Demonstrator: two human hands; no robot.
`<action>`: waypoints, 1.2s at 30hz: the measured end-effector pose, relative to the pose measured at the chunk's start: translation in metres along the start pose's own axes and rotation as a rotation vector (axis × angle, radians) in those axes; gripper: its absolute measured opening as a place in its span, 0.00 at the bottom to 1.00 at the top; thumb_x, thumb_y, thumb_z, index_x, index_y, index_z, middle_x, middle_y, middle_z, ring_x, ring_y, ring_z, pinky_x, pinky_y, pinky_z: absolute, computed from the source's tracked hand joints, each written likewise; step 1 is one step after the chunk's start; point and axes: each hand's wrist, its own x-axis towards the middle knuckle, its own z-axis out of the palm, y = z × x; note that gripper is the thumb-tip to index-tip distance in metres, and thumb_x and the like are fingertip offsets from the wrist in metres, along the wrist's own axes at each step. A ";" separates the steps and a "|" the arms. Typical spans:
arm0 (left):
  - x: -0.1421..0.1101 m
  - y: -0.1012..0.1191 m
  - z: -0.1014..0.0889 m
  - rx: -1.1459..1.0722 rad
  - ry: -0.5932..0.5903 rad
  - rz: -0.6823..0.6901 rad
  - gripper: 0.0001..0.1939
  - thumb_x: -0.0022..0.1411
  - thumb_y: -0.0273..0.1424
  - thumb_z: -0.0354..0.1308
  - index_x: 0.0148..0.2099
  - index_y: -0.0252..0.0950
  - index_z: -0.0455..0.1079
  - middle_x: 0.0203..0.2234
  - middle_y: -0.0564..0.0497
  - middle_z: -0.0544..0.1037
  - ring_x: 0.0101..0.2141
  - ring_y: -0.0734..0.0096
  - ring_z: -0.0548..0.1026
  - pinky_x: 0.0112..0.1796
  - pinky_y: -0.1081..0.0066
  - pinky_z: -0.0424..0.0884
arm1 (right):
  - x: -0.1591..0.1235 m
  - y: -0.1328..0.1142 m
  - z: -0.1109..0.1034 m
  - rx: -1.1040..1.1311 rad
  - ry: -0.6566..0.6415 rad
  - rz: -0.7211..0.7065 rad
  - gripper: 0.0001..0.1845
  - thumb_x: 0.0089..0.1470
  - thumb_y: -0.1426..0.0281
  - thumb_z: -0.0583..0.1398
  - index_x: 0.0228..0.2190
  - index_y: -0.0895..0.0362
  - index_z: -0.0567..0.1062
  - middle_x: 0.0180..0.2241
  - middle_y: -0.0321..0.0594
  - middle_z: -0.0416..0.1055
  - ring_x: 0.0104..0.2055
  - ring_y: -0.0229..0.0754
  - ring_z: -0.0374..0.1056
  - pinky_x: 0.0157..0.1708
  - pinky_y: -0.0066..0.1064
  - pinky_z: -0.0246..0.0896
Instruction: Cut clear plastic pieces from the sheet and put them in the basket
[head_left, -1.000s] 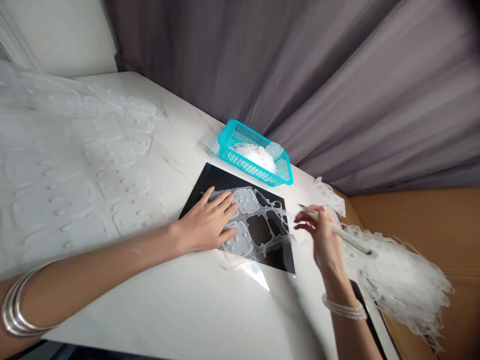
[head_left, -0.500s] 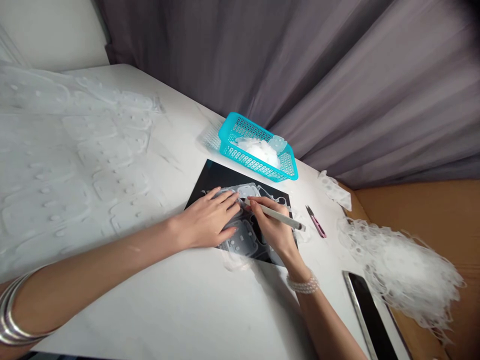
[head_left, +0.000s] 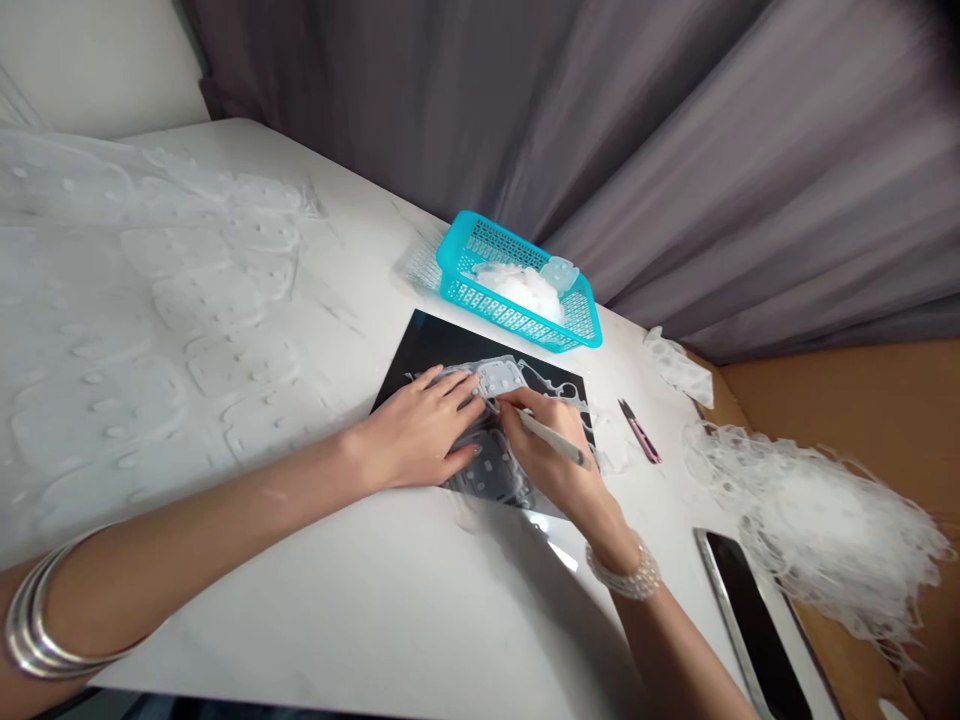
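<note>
My left hand [head_left: 427, 430] lies flat with its fingers spread, pressing on a translucent moulded sheet [head_left: 501, 376] with rounded-square shapes. The sheet rests on a black board [head_left: 431, 345]. In my right hand [head_left: 551, 445] is a slim white pen-shaped tool [head_left: 555, 440], pinched between thumb and fingers. Its tip points down at the sheet near my left fingertips, but my fingers hide the exact tip. Part of the sheet sticks out past the board's near edge.
Behind the board stands a turquoise basket [head_left: 517, 325] holding white translucent pieces. To the right lie pink-handled thread snips [head_left: 640, 432], a phone [head_left: 754, 620] and a heap of clear scraps [head_left: 817, 530]. Large translucent moulded sheets [head_left: 150, 330] cover the table's left side.
My right hand has turned and moved slightly right, and the pen-shaped tool is tilted differently. My left hand stays spread on the sheet. The whole view has shifted a little.
</note>
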 end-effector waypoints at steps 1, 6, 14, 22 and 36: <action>0.000 0.000 -0.001 0.003 -0.006 0.010 0.28 0.68 0.41 0.48 0.62 0.28 0.64 0.66 0.32 0.61 0.66 0.45 0.57 0.64 0.49 0.47 | -0.003 0.001 0.000 0.000 -0.002 -0.004 0.12 0.61 0.71 0.55 0.32 0.54 0.78 0.25 0.38 0.76 0.23 0.40 0.68 0.25 0.32 0.57; 0.000 0.000 -0.001 0.011 -0.038 0.022 0.31 0.69 0.41 0.46 0.64 0.23 0.61 0.66 0.29 0.59 0.67 0.42 0.55 0.64 0.47 0.47 | -0.010 0.018 0.018 0.031 0.102 -0.188 0.12 0.65 0.70 0.53 0.39 0.54 0.77 0.37 0.44 0.78 0.37 0.45 0.74 0.38 0.35 0.67; -0.003 -0.003 0.003 -0.023 -0.030 0.026 0.32 0.70 0.41 0.47 0.66 0.24 0.59 0.67 0.31 0.58 0.68 0.48 0.52 0.66 0.49 0.42 | 0.005 0.022 0.031 -0.108 0.060 -0.255 0.17 0.67 0.71 0.50 0.51 0.60 0.74 0.53 0.56 0.71 0.53 0.54 0.69 0.53 0.47 0.67; -0.007 -0.010 0.005 0.098 -0.007 0.043 0.30 0.70 0.41 0.47 0.66 0.26 0.61 0.66 0.35 0.62 0.66 0.51 0.58 0.66 0.52 0.48 | 0.013 0.009 0.031 -0.340 -0.116 -0.324 0.20 0.64 0.79 0.49 0.55 0.65 0.70 0.49 0.58 0.74 0.47 0.54 0.66 0.45 0.45 0.72; -0.006 -0.010 -0.004 0.047 -0.105 -0.026 0.32 0.70 0.43 0.46 0.71 0.34 0.54 0.70 0.43 0.54 0.68 0.55 0.54 0.66 0.53 0.45 | -0.010 0.145 -0.070 0.844 0.703 0.359 0.07 0.47 0.68 0.67 0.32 0.56 0.76 0.25 0.39 0.73 0.26 0.39 0.72 0.34 0.35 0.71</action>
